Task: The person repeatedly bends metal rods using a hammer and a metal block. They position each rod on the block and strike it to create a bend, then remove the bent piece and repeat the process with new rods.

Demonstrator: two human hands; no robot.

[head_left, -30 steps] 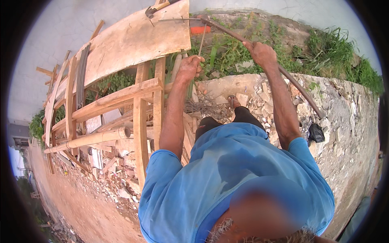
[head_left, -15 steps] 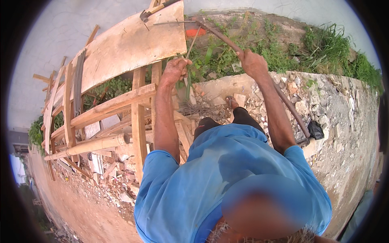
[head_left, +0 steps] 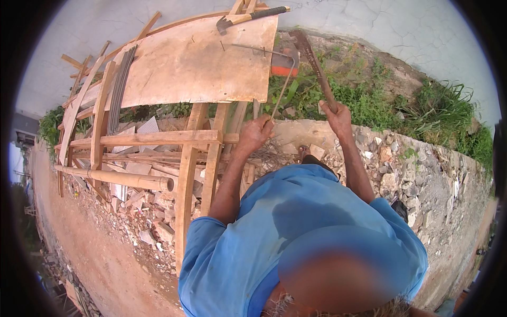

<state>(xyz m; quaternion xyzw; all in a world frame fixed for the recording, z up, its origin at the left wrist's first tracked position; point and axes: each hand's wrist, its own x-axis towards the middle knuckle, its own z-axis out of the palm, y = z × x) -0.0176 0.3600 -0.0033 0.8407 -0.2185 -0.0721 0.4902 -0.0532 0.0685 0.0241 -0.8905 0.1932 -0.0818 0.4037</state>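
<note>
A thin steel rod with a sharp bend runs from my left hand up to the board and across its right end. The fingers of that hand are closed around the rod's near end. My right hand grips a long rusty metal bar, which stands tilted to the right of the rod, apart from it. The rod's far leg lies among nails standing up from the wooden board. A claw hammer with a black grip rests at the board's far edge.
A bundle of grey rods lies across the board's left part. Below stands a timber frame with a bamboo pole over rubble. Weeds grow by the grey wall; a low broken wall runs at right.
The rusty bar has come away from the rod's bend and swung, its far end now up and its near end no longer trailing past my right forearm. The view has shifted.
</note>
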